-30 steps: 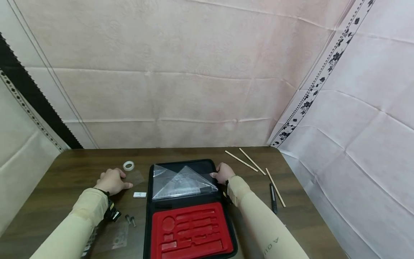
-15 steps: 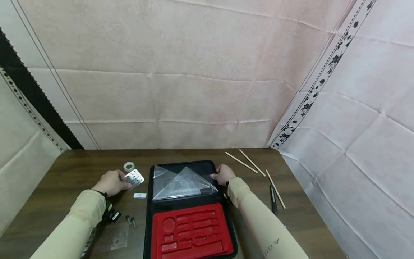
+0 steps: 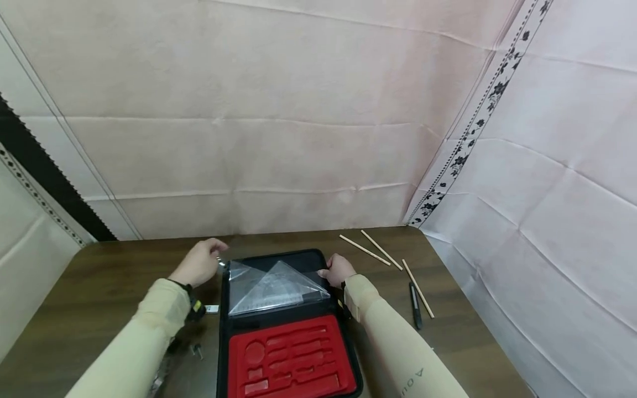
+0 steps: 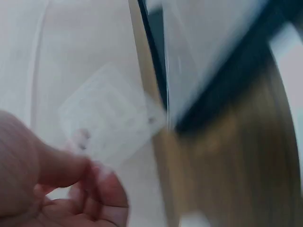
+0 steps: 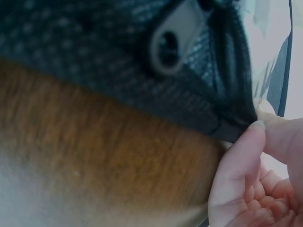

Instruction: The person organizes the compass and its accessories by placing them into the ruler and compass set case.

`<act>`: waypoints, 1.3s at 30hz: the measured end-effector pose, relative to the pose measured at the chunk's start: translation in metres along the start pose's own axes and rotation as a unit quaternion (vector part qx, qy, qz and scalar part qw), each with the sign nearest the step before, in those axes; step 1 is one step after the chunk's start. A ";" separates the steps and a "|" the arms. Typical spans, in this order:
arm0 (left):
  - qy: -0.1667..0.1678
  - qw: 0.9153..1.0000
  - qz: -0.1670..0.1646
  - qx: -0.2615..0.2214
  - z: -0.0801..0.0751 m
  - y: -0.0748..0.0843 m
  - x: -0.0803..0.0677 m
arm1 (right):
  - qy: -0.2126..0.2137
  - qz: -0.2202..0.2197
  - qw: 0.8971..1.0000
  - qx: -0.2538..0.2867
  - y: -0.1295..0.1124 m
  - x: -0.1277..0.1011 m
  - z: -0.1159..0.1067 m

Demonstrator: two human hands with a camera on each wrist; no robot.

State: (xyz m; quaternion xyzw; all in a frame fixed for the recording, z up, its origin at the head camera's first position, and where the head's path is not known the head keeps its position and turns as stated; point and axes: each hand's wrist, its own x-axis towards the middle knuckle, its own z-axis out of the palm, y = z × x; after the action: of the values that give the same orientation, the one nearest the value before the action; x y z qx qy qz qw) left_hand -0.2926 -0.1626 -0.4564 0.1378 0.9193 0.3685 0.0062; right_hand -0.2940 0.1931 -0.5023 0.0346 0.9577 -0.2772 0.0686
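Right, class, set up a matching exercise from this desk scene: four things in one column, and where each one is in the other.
Things:
1. clear template
2. red foam tray
3. black pen
4. clear triangle

Places:
A. lower half of the open case
B. pinched by the left hand
C. upper half of the open case
D. on the table, right of the case

Pairs: 1-B, 2-A, 3-D, 4-C

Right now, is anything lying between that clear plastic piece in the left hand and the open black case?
Nothing visible. The left hand pinches the clear template right at the case lid's left edge, beside the clear set squares already lying there.
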 end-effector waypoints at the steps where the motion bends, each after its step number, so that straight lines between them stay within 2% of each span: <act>1: 0.011 1.000 0.000 -0.012 0.008 0.004 0.004 | 0.000 0.001 1.000 0.000 0.000 0.000 0.001; 7: 0.056 0.993 -0.045 -0.093 0.053 0.009 0.027 | -0.006 0.000 1.000 0.003 0.000 0.001 0.009; 11: 0.072 0.992 -0.042 -0.096 0.068 0.007 0.040 | -0.010 -0.003 1.000 0.004 0.001 0.002 0.012; 16: 0.052 0.996 -0.015 -0.073 0.074 0.016 0.050 | -0.004 -0.007 1.000 0.001 0.001 0.000 0.007; 20: 0.059 0.997 0.025 -0.042 0.078 0.019 0.052 | -0.002 -0.010 1.000 -0.001 0.001 -0.001 0.005; 22: 0.058 0.997 0.033 -0.026 0.081 0.019 0.053 | -0.002 -0.009 1.000 0.000 0.001 -0.001 0.004; 33: 0.009 0.999 0.021 -0.034 0.091 0.013 0.056 | 0.003 -0.007 1.000 -0.003 0.006 0.004 0.007; 39: 0.000 0.999 0.002 -0.045 0.089 0.015 0.055 | 0.004 -0.009 1.000 0.000 0.005 0.001 0.004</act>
State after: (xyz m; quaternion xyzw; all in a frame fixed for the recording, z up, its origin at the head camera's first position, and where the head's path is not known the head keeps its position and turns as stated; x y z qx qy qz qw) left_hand -0.3322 -0.0779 -0.5062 0.1397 0.9015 0.4094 0.0116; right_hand -0.2945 0.1950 -0.5087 0.0274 0.9584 -0.2774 0.0621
